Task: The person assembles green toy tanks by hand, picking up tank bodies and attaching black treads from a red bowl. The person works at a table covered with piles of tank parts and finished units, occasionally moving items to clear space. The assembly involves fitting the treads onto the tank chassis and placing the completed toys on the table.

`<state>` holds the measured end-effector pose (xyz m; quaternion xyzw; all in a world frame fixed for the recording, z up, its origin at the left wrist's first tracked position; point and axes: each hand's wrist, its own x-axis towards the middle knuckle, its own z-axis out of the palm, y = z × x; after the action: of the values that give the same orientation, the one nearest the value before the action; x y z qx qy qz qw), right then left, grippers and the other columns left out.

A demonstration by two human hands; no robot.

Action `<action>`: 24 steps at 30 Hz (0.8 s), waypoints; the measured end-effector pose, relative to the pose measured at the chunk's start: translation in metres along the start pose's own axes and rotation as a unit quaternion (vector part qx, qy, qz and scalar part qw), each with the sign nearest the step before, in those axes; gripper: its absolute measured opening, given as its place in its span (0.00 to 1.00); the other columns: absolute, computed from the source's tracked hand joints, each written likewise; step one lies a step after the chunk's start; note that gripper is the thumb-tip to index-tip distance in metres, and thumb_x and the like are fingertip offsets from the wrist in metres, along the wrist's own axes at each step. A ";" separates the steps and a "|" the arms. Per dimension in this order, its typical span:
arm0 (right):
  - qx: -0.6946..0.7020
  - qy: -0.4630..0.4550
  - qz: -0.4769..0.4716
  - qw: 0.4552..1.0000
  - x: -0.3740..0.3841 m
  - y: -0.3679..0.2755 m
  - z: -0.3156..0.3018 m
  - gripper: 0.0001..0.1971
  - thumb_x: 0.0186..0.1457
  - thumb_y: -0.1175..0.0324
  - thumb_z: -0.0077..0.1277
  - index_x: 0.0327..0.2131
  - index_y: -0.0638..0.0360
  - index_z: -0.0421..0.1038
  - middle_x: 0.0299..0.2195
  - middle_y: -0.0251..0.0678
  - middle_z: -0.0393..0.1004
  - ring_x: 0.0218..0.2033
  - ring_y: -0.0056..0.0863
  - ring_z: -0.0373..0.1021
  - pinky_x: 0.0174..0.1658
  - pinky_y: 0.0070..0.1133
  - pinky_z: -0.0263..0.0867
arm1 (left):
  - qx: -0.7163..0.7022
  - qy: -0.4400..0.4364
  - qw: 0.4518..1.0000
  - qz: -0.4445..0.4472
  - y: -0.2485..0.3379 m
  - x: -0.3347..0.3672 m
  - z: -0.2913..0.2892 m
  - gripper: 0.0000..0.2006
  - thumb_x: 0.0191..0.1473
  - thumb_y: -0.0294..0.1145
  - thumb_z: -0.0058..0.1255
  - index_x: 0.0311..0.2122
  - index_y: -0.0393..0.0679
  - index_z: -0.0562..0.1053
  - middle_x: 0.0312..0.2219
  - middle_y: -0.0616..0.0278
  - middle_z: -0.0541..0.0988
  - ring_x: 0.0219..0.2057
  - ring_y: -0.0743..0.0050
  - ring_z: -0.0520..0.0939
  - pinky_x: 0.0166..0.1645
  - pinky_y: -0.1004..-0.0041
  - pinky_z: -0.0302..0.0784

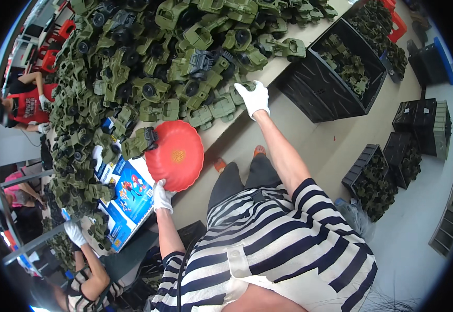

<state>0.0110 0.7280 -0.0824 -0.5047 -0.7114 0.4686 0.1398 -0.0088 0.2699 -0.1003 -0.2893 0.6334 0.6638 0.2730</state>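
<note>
In a white glove, my left hand [162, 197] grips the near rim of a round red plate [175, 156] with a scalloped edge and a gold emblem in its middle. A green toy jeep [140, 143] with a dark front lies against the plate's left side. My right hand [254, 98], also gloved, is at the table's edge with thumb and forefinger apart. It is beside a small green toy vehicle body [239, 92], and whether it touches it I cannot tell. A large heap of green toy vehicles [158, 57] with black wheels covers the table beyond both hands.
Blue printed cardboard [130, 190] lies left of the plate. A black crate [335, 75] holding toy parts stands off the table's right edge; more crates [367, 177] stand on the floor. Co-workers with gloved hands [74, 233] are along the left side.
</note>
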 end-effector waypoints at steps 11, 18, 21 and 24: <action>0.102 0.176 -0.055 0.977 -0.038 0.043 0.025 0.41 0.56 0.45 0.53 0.63 0.61 0.50 0.63 0.51 0.51 0.61 0.47 0.56 0.62 0.36 0.55 | 0.074 -0.039 0.996 -0.039 0.021 -0.020 -0.049 0.14 0.52 0.29 0.46 0.45 0.47 0.68 0.38 0.62 0.79 0.30 0.67 0.82 0.24 0.65 0.72; 0.008 0.261 -0.096 0.960 -0.058 0.054 0.051 0.39 0.55 0.46 0.55 0.62 0.58 0.54 0.64 0.52 0.50 0.63 0.47 0.53 0.63 0.38 0.51 | 0.102 -0.005 0.991 -0.086 0.011 -0.020 -0.099 0.21 0.45 0.33 0.51 0.48 0.46 0.70 0.44 0.60 0.77 0.46 0.55 0.77 0.39 0.48 0.74; -0.059 0.241 -0.157 0.956 -0.091 0.029 0.042 0.40 0.52 0.47 0.57 0.62 0.58 0.54 0.64 0.53 0.50 0.63 0.50 0.52 0.63 0.40 0.51 | 0.197 0.001 0.976 -0.093 0.041 -0.032 -0.074 0.17 0.41 0.33 0.53 0.41 0.49 0.72 0.33 0.61 0.75 0.43 0.58 0.72 0.34 0.47 0.72; -0.012 0.221 -0.090 0.971 -0.093 0.027 0.053 0.40 0.54 0.45 0.55 0.62 0.59 0.54 0.65 0.54 0.46 0.64 0.51 0.50 0.63 0.39 0.51 | 0.282 0.012 0.955 -0.093 0.078 -0.061 -0.063 0.14 0.39 0.32 0.54 0.36 0.49 0.73 0.31 0.62 0.73 0.38 0.60 0.72 0.30 0.52 0.71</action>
<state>0.0330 0.6226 -0.1070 -0.5315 -0.7107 0.3222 0.3295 -0.0219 0.2033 -0.0045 -0.2664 0.7683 0.4261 0.3964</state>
